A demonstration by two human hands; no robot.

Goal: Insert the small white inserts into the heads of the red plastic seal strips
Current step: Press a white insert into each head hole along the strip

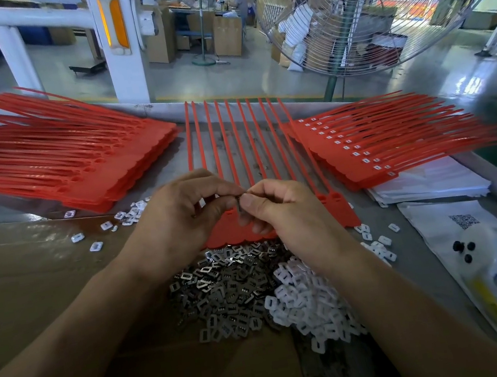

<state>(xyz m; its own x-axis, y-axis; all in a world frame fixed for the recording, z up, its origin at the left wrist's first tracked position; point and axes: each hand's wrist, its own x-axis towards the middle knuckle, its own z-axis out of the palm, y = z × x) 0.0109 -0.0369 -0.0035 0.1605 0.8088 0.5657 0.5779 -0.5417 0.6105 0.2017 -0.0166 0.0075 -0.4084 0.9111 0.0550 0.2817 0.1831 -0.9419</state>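
fingers: my left hand and right hand pinch one small insert | strip flat on desk just below, tails pointing away | heads nearer right

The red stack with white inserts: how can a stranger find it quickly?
Start at the big fan. Below it, on the table's right side, lies the finished stack. Unlike the left stack, its heads show small white squares.

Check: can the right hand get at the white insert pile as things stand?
Probably yes: the white inserts lie uncovered just beneath the right hand, but its fingers pinch a small metal clip with the left hand.
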